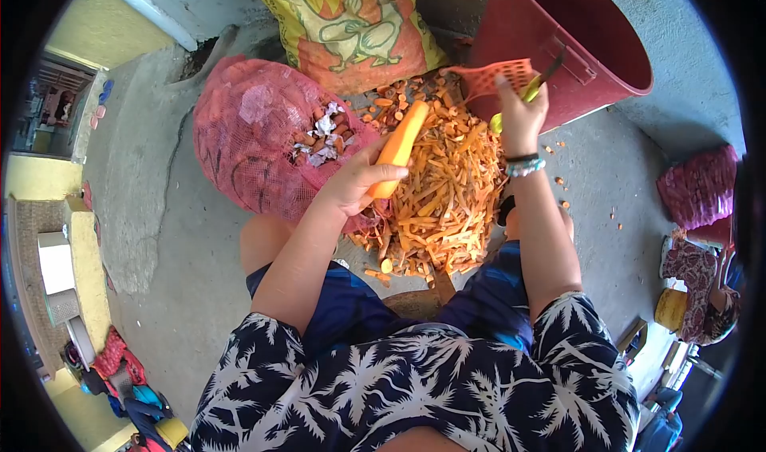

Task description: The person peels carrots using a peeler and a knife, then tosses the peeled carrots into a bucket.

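Note:
My left hand (pixel 363 177) is wrapped round a peeled carrot (pixel 403 149), its bright orange length angled up and to the right. Raised beside the red bin, my right hand (pixel 523 121) is closed on a yellow-handled knife (pixel 532 90) with a dark blade pointing up and right. An orange perforated plastic piece (pixel 491 78) lies against that hand's thumb; I cannot tell whether it is held too. Below both hands spreads a big heap of carrot peelings (pixel 447 205). A pink mesh sack (pixel 255 141) of unpeeled carrots bulges next to my left forearm.
A tall red bin (pixel 519 21) stands at the back right by the wall. Beside it is a yellow and orange sack (pixel 351 29) printed with birds. My knees flank the peelings. Another filled purple mesh sack (pixel 698 185) sits at far right on the concrete floor (pixel 175 268).

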A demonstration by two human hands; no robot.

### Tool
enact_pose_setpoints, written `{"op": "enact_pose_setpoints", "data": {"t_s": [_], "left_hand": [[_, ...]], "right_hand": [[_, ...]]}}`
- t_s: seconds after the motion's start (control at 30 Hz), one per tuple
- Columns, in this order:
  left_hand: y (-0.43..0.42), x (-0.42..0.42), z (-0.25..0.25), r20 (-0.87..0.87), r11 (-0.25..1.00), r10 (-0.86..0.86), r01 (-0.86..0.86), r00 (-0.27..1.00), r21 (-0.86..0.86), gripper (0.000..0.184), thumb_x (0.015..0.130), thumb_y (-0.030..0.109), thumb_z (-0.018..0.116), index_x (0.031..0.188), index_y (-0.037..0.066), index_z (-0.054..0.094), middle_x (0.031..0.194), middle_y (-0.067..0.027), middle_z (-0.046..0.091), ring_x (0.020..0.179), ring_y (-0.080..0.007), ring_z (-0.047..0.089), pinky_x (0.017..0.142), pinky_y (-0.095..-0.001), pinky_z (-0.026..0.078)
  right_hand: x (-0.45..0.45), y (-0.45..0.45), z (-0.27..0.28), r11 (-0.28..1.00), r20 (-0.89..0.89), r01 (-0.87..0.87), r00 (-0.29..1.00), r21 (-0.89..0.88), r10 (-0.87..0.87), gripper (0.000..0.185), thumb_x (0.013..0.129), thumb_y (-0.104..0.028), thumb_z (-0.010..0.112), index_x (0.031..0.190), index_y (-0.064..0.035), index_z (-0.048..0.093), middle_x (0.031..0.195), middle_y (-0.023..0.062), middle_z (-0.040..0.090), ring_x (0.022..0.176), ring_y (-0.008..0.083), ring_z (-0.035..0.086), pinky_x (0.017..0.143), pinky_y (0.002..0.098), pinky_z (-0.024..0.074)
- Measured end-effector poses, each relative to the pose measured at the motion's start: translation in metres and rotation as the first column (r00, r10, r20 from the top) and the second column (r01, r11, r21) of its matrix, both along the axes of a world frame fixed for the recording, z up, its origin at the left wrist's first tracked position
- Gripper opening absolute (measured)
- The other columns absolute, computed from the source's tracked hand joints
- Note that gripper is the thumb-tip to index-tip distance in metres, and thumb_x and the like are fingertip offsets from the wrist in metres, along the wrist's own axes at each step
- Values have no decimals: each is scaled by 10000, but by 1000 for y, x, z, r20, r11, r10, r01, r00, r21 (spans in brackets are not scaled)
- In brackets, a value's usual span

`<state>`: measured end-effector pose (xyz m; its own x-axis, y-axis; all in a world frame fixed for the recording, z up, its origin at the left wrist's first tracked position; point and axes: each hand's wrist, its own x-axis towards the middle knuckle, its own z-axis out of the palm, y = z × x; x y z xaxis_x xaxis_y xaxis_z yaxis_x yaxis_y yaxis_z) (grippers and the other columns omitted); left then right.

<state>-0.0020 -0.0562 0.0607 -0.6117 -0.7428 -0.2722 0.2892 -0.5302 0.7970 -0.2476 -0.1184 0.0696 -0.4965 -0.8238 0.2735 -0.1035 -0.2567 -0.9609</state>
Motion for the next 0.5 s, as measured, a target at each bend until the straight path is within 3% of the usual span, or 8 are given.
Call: {"op": "enact_pose_setpoints", "data": {"t_s": [0.03, 0.1, 0.17, 0.27, 0.3, 0.37, 0.43, 0.5], "left_hand": [[0, -1, 2, 21, 997, 17, -16, 1000, -72, 630, 750, 117, 648, 1302, 46, 354, 952, -44, 548, 880, -128, 539, 790, -265, 432], [-2, -1, 6, 57, 999, 11, -8, 998, -51, 685, 712, 25, 617, 1328, 51, 317, 960, -47, 545, 910, -139, 526, 825, -281, 417], [-3, -1, 5, 165, 993, -60, 76, 985, -94, 693, 720, 22, 620, 1337, 55, 306, 953, -47, 537, 897, -137, 523, 821, -280, 424], [-2, -1, 2, 133, 990, -48, 65, 990, -127, 693, 695, 21, 656, 1312, 49, 343, 977, -56, 551, 899, -144, 554, 731, -287, 460], [-3, -1, 5, 134, 989, -45, 63, 990, -133, 693, 695, 21, 656, 1312, 49, 343, 977, -56, 551, 899, -144, 554, 731, -287, 460], [-1, -1, 8, 178, 995, -90, 95, 980, -18, 720, 704, -2, 643, 1339, 53, 307, 936, -42, 523, 877, -135, 522, 827, -284, 428], [-2, -2, -1, 187, 997, -66, 73, 980, -28, 711, 692, -2, 657, 1323, 26, 330, 992, -52, 527, 907, -139, 524, 847, -283, 425], [-1, -5, -8, 368, 947, 59, 64, 928, -314, 670, 681, 0, 648, 1288, -18, 365, 1061, -63, 526, 932, -141, 528, 860, -263, 417]], "right_hand": [[16, 14, 14, 996, 60, -69, 996, 64, 66, 246, 757, -10, 662, 973, 5, 546, 875, 34, 621, 697, 113, 583, 589, 220, 466], [24, 24, 1, 949, -135, -316, 939, 14, 315, 291, 740, -31, 687, 991, 9, 545, 890, 50, 622, 731, 146, 597, 625, 261, 479], [16, 13, -7, 972, -339, -236, 914, -4, 221, 292, 729, -48, 697, 976, 0, 550, 863, 70, 624, 754, 162, 597, 658, 299, 482], [-15, -12, -6, 936, -472, 329, 810, -122, -346, 236, 744, -42, 681, 930, -1, 541, 815, 74, 625, 698, 141, 587, 611, 283, 477], [-23, -17, -12, 972, -180, 222, 956, -81, -234, 232, 755, -46, 680, 936, -5, 541, 816, 57, 624, 670, 123, 579, 581, 265, 475], [2, 3, 10, 994, -90, 57, 994, -97, -65, 215, 770, -38, 663, 946, -13, 543, 810, 37, 616, 660, 107, 568, 577, 247, 471], [19, 20, 0, 965, -88, -260, 961, 35, 262, 271, 751, -53, 686, 984, -8, 555, 815, 51, 612, 743, 139, 589, 630, 269, 480], [36, 30, 1, 965, -398, -253, 880, 67, 258, 325, 716, -80, 714, 991, 8, 566, 834, 100, 618, 780, 190, 600, 674, 306, 486]]}}
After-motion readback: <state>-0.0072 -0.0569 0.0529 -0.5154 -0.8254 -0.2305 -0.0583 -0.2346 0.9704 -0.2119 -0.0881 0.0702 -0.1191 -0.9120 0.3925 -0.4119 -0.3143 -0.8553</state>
